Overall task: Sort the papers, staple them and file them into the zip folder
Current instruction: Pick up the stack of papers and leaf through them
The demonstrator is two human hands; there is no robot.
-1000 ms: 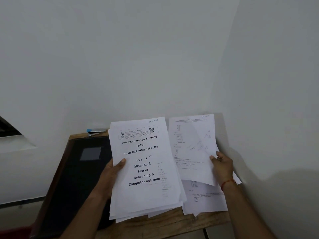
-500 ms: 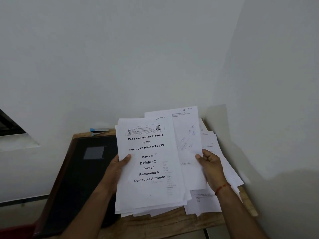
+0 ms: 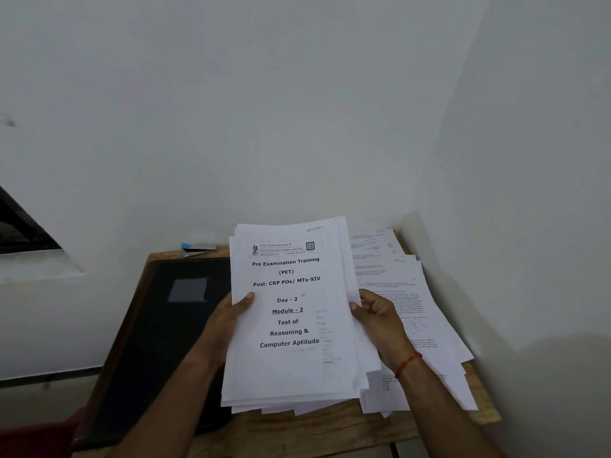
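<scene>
A stack of white papers (image 3: 291, 375), topped by a "Pre Examination Training" cover sheet, is held up above the wooden table (image 3: 314, 428). My left hand (image 3: 228, 322) grips its left edge, thumb on the cover. My right hand (image 3: 377, 319) grips the right edge, thumb on the front and fingers behind. Loose printed sheets (image 3: 416, 309) lie spread on the table to the right, under my right hand. A black zip folder (image 3: 158, 342) lies flat on the table's left half. A stapler (image 3: 197, 247) with a blue end rests at the back edge by the wall.
White walls close in behind the table and on its right side. A dark red surface (image 3: 36, 438) shows at the lower left. A dark window corner (image 3: 20, 226) sits at the left.
My right hand brought the single sheet leftward and tucked it behind the stack held by my left hand. Both hands now hold the one stack.
</scene>
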